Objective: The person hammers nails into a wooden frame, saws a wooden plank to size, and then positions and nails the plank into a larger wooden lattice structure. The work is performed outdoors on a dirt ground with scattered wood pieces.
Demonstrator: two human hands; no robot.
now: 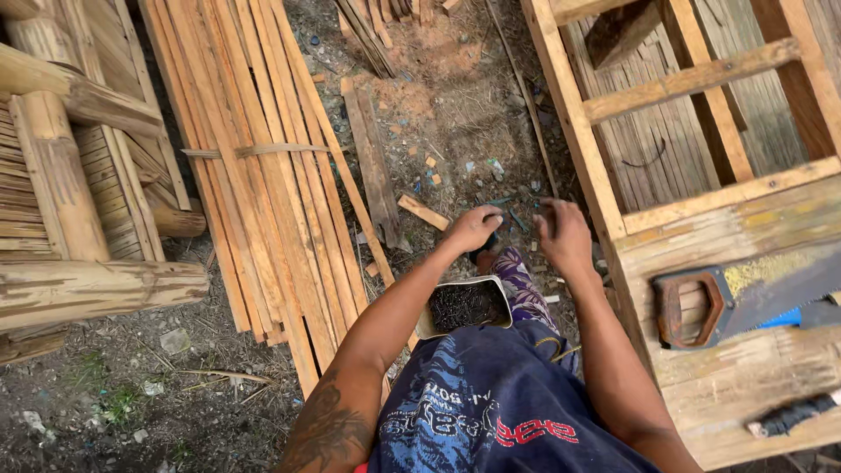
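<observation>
Both hands reach down to the dirt ground [455, 114] just ahead of the person's knee. The left hand [474, 228] is curled, knuckles up, its fingertips pressed to a small dark object that is too hidden to identify. The right hand [563, 235] is half closed beside it, fingers bent downward; whether it grips anything cannot be told. A square metal tin of dark nails [464, 306] sits just below the left wrist. A rusty-handled handsaw [745, 293] lies on the bamboo frame [701, 236] at right; bundled bamboo slats [263, 175] lie at left.
</observation>
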